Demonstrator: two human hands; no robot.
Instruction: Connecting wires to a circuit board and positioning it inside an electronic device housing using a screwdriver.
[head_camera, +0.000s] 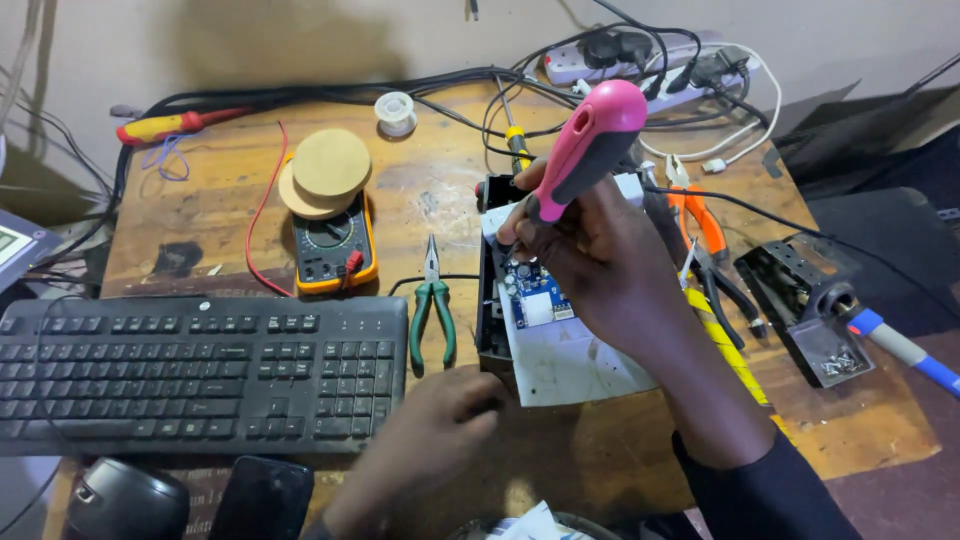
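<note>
Two hands work over the wooden surface (420, 190). My right hand (600, 260) is raised above the open black device case (492, 330), wrist bent, forearm running in from the lower right. Its fingers are wrapped tight around the pink-and-grey screwdriver handle (592, 140), which tilts up and to the right; the shaft points down toward the blue circuit board (535, 295) and is hidden behind my fingers. The board lies on a white sheet (565, 365) inside the case.

My left hand (440, 420) rests low at the near edge of the case, fingers curled inward against its front corner; I cannot tell whether they grip anything.

Just left of the case lie green-handled pliers (432, 315), tips pointing away from me. Farther left sit a black keyboard (200, 370) and an orange multimeter (335, 245) with two round wooden discs (325, 170) on its top end. Orange-handled pliers (700, 220) lie right of my right hand, a soldering iron stand (805, 300) beyond them.
</note>
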